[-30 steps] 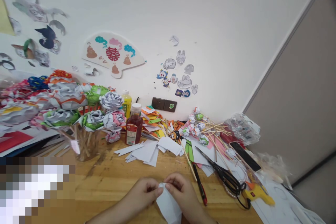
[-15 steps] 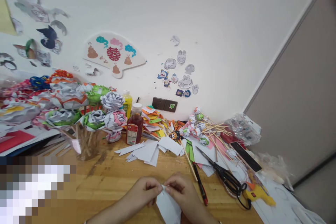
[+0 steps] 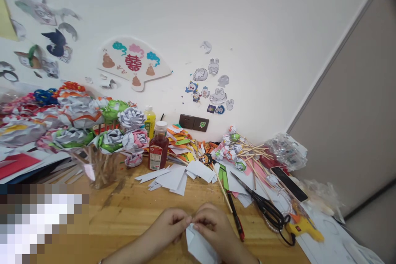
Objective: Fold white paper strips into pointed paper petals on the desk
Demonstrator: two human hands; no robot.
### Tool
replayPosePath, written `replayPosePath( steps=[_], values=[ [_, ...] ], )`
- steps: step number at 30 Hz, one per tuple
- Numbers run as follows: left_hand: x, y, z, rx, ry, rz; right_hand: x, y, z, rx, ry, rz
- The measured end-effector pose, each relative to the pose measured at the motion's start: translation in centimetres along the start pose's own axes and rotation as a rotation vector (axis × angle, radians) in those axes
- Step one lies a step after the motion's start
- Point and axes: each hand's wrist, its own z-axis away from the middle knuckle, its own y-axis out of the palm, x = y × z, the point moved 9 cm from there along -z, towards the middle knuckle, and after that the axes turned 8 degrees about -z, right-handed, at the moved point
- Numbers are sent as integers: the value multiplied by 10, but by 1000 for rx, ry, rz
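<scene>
A piece of white paper [image 3: 201, 248] hangs down between my hands at the bottom centre, over the wooden table [image 3: 133, 210]. My left hand [image 3: 173, 223] pinches its top corner with thumb and finger. From the other side, my right hand [image 3: 212, 225] pinches the same top edge, its thumb lying on the paper. The fingertips of both hands nearly meet. Part of the paper's right side is hidden behind my right hand.
Loose white paper pieces [image 3: 173, 179] lie beyond my hands. To the right are a red-black pen [image 3: 236, 218], black scissors [image 3: 266, 206], a yellow glue gun [image 3: 306, 229] and a phone [image 3: 289, 184]. Paper flowers [image 3: 82, 113] and a red bottle [image 3: 158, 148] stand at the left.
The paper has turned and its lower end has swung slightly to the right, with a fold now showing near its top left. My hands have hardly moved.
</scene>
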Motion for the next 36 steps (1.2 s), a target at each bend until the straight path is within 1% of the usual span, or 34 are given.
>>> replayPosePath(
  steps=[3,6,9,12,15,19,22,27,36],
  values=[
    [-4,-1,1,-7,4,13,-2,0,0,8,6,45],
    [-8,-3,3,-40,18,25,-3,-1,1,34,20,90],
    [-7,-3,4,-51,4,34,-4,-3,1,55,42,108],
    [-3,-3,3,-58,-12,36,-7,-5,2,38,69,111],
    [-1,-5,3,-82,-16,14,-16,-3,3,-1,109,107],
    [-6,-9,3,-143,19,-46,-34,0,6,-75,209,54],
    [-6,-9,3,-152,15,-56,-42,1,6,-101,256,-31],
    [-8,-10,4,-150,5,-68,-44,-2,6,-143,280,-134],
    [-15,-11,6,-180,22,-95,-42,3,6,-137,324,-186]
  ],
)
